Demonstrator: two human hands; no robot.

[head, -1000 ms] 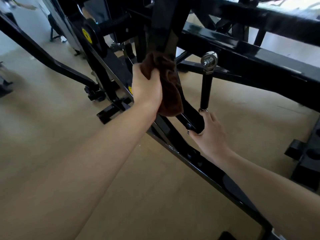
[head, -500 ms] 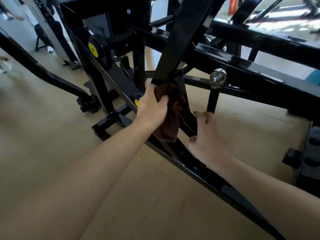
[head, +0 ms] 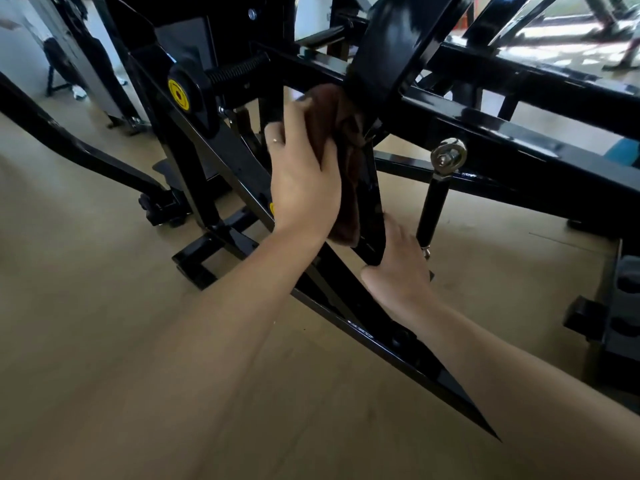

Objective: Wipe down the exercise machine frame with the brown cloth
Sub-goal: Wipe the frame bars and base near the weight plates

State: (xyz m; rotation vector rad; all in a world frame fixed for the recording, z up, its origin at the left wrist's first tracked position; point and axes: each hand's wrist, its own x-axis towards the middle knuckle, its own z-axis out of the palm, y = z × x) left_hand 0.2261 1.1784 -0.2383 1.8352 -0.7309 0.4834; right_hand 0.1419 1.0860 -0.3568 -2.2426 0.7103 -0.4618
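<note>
The black exercise machine frame [head: 519,140] fills the upper half of the view, with a slanted bar [head: 391,57] coming down to a lower end [head: 372,216]. My left hand [head: 304,181] grips the brown cloth [head: 341,133] and presses it against the left side of that slanted bar. The cloth hangs down past my palm. My right hand [head: 398,268] rests on the bar's lower end, thumb and fingers wrapped round it from the right.
A long black base rail [head: 398,337] runs diagonally under both arms. A thin black rod with a chrome eye bolt [head: 448,155] stands just right of my right hand. A yellow-capped knob [head: 179,95] sits at upper left. Tan floor [head: 104,306] lies around.
My left hand with the cloth slid down the slanted bar, then back up it. My right hand stayed at the bar's lower end. The camera shifted.
</note>
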